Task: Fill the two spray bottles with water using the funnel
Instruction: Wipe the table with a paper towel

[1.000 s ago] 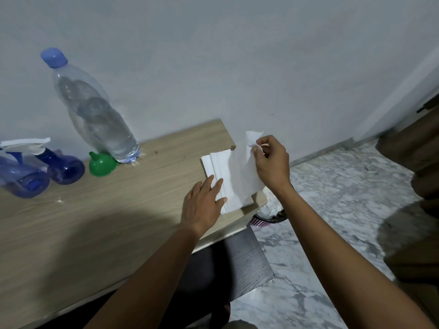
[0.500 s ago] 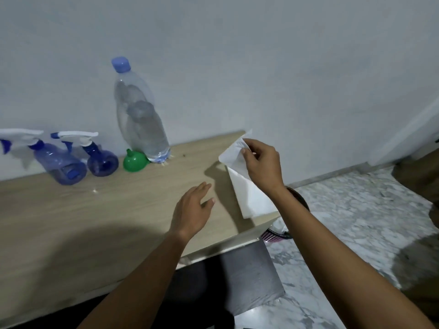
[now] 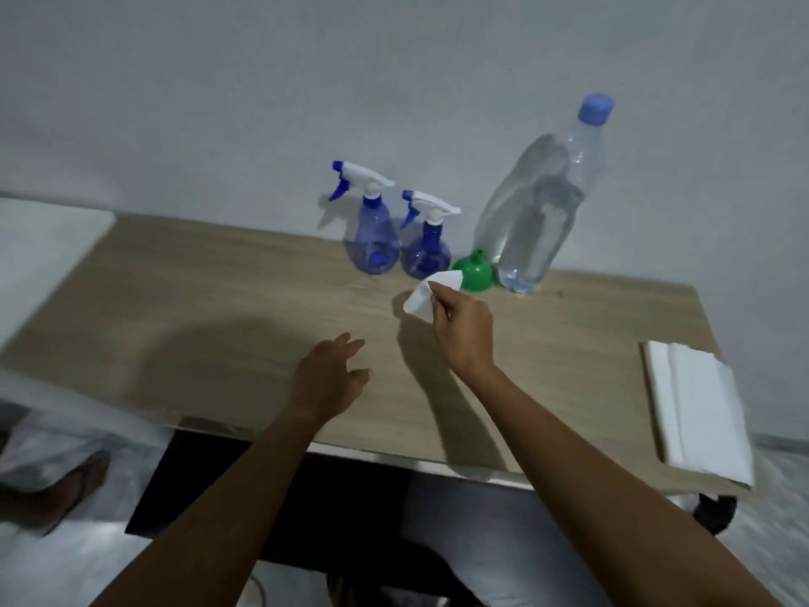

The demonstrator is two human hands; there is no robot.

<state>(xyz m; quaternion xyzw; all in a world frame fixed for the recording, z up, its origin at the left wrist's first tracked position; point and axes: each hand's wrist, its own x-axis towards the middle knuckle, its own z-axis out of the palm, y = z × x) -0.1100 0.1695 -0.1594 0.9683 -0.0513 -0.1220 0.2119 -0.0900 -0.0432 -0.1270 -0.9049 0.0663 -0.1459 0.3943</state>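
Observation:
Two blue spray bottles, the left one (image 3: 375, 238) and the right one (image 3: 427, 245), stand side by side against the wall with white trigger heads on. A green funnel (image 3: 475, 273) lies beside them, touching a big clear water bottle (image 3: 536, 212) with a blue cap. My right hand (image 3: 462, 330) pinches a white tissue (image 3: 422, 300) just in front of the funnel and the right spray bottle. My left hand (image 3: 330, 378) hovers over the wooden table (image 3: 219, 308) with relaxed fingers, holding nothing.
A stack of white tissues (image 3: 696, 405) lies at the table's right front corner. A white surface (image 3: 39, 251) adjoins the table on the left. A dark stool or panel (image 3: 227, 475) sits under the front edge, and a dark round object (image 3: 715, 512) is on the floor at right.
My right hand lifted one tissue off the stack and carried it left toward the bottles. My left hand left the stack and now hovers. The view swung left.

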